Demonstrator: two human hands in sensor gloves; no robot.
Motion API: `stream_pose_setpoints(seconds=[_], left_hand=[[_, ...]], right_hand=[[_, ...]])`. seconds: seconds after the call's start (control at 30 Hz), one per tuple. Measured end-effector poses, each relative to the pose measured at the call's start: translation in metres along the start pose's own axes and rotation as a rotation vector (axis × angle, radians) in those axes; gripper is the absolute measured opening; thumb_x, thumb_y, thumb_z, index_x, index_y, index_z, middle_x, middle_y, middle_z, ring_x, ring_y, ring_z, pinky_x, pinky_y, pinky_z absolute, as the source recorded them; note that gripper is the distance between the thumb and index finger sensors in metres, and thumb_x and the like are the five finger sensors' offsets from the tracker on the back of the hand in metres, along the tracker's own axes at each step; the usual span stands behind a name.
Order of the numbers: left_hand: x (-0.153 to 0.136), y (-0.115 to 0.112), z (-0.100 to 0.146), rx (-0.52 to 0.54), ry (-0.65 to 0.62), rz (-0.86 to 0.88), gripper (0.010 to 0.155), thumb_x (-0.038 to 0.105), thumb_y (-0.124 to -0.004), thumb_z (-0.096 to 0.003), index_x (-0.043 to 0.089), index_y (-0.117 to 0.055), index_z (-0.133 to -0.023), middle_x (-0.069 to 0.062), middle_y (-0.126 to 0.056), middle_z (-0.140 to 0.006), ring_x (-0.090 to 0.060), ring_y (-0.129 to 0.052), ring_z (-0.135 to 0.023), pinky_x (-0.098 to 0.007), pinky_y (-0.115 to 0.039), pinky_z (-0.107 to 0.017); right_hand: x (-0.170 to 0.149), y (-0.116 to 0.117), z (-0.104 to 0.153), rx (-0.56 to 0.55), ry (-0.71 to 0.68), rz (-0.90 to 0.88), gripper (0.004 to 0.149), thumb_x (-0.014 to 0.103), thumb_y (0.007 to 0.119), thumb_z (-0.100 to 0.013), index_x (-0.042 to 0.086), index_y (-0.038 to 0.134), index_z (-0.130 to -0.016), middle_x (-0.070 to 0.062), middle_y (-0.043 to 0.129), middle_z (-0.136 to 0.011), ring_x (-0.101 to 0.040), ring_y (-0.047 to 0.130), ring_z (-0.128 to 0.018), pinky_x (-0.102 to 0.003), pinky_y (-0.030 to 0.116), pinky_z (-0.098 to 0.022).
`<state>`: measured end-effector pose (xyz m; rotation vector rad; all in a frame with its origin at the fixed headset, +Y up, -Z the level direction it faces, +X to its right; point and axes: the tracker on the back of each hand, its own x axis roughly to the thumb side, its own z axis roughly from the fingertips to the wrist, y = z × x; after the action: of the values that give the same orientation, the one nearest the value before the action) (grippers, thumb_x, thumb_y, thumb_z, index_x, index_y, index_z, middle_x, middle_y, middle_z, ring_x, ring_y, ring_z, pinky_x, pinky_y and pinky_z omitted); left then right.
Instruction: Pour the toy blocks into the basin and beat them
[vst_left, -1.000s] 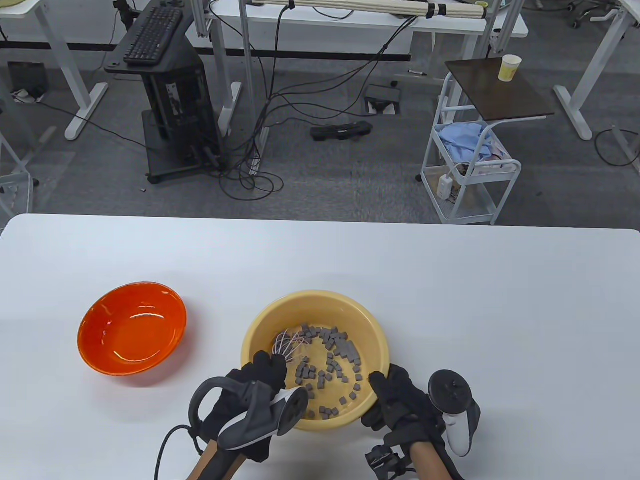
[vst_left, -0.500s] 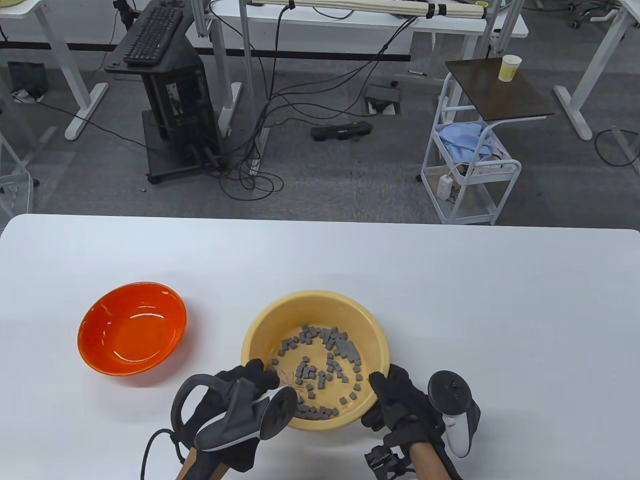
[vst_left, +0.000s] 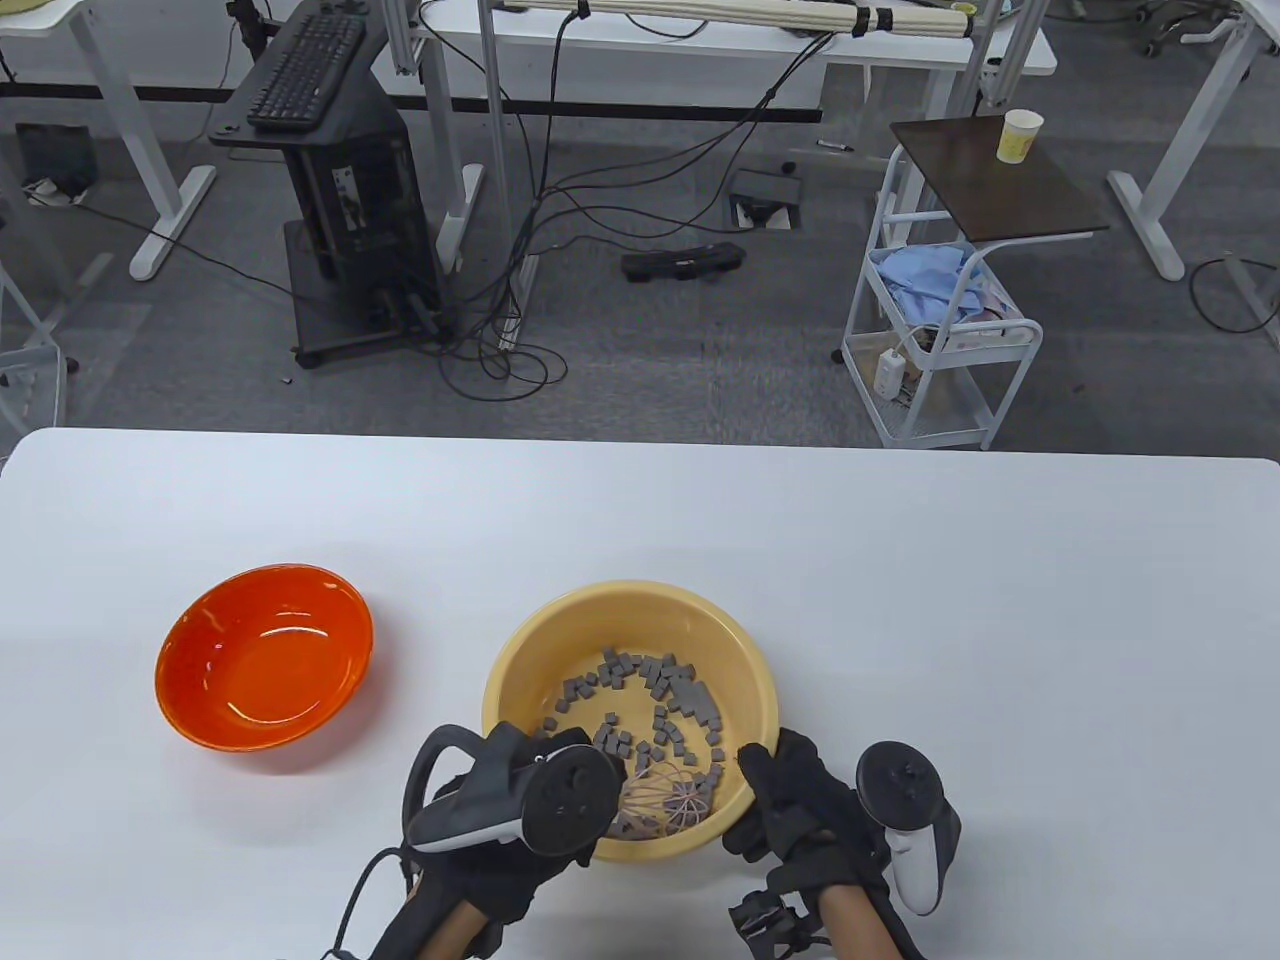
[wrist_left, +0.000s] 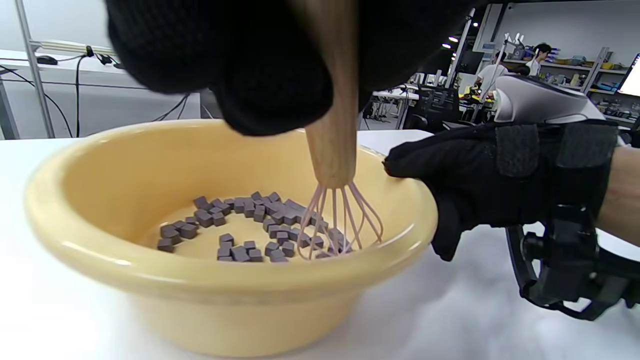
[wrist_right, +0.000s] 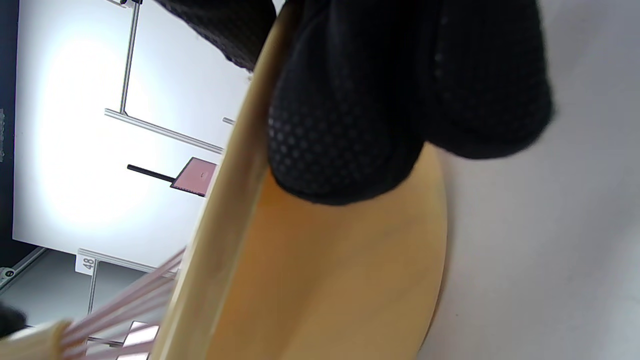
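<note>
- The left hand (vst_left: 500, 850) holds a whisk (wrist_left: 334, 165) tight by its wooden handle.
- The right hand (vst_left: 800, 810) grips the rim of the yellow basin (vst_left: 520, 650).
- Small grey blocks (vst_left: 660, 700) lie in the basin, with the whisk wires among them.
- The orange bowl (vst_left: 200, 640) sits off to the left.

Yellow basin (vst_left: 745, 650) upright on table, grey toy blocks (vst_left: 680, 695) scattered inside (pink whisk (vst_left: 670, 800) among them)
</note>
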<state>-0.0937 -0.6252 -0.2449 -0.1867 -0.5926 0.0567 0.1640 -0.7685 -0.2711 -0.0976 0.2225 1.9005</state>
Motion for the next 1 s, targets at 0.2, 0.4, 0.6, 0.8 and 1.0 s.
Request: stream_pose_setpoints(seconds=[0.2, 0.4, 0.6, 0.8, 1.0], left_hand=[[0.02, -0.005, -0.025, -0.041, 0.016, -0.134, 0.046, 0.032, -0.078, -0.0638, 0.014, -0.074, -0.106, -0.022, -0.081, -0.103, -0.019, -0.101, -0.067, -0.043, -0.089, -0.055], [0.031, -0.017, -0.052, -0.089, 0.089, -0.34, 0.05, 0.031, -0.078, -0.0636, 0.012, -0.068, -0.109, -0.023, -0.078, -0.105, -0.018, -0.101, -0.071, -0.042, -0.089, -0.057], [0.02, -0.018, -0.067, -0.115, 0.19, -0.404, 0.052, 0.032, -0.077, -0.064, 0.012, -0.066, -0.11, -0.023, -0.08, -0.103, -0.016, -0.103, -0.066, -0.04, -0.091, -0.052], [0.001, -0.023, -0.071, -0.183, 0.301, -0.438, 0.057, 0.036, -0.077, -0.0643, 0.009, -0.063, -0.112, -0.023, -0.086, -0.097, -0.012, -0.104, -0.058, -0.037, -0.093, -0.047], [-0.019, -0.031, -0.064, -0.232, 0.414, -0.469, 0.058, 0.04, -0.076, -0.0642, 0.005, -0.065, -0.11, -0.018, -0.093, -0.085, -0.007, -0.103, -0.045, -0.034, -0.092, -0.038]], right_hand=[[0.0, 0.0, 0.0, 0.004, 0.0, -0.006, 0.06, 0.025, 0.066, -0.071, -0.02, 0.04, -0.101, -0.025, 0.089, -0.063, -0.026, 0.103, -0.032, -0.043, 0.092, -0.031], [0.0, 0.0, 0.0, 0.004, -0.001, -0.006, 0.06, 0.025, 0.066, -0.071, -0.02, 0.04, -0.101, -0.025, 0.089, -0.063, -0.026, 0.103, -0.032, -0.043, 0.092, -0.031], [0.0, -0.001, 0.0, 0.005, -0.002, -0.007, 0.06, 0.026, 0.066, -0.071, -0.02, 0.04, -0.101, -0.025, 0.089, -0.062, -0.026, 0.103, -0.032, -0.043, 0.092, -0.031], [0.001, -0.001, 0.0, 0.005, -0.003, -0.01, 0.06, 0.026, 0.066, -0.071, -0.02, 0.04, -0.102, -0.025, 0.089, -0.062, -0.026, 0.103, -0.032, -0.043, 0.092, -0.031], [0.001, -0.001, 0.0, 0.004, -0.004, -0.008, 0.06, 0.026, 0.066, -0.071, -0.02, 0.04, -0.102, -0.025, 0.089, -0.062, -0.026, 0.103, -0.032, -0.043, 0.092, -0.031]])
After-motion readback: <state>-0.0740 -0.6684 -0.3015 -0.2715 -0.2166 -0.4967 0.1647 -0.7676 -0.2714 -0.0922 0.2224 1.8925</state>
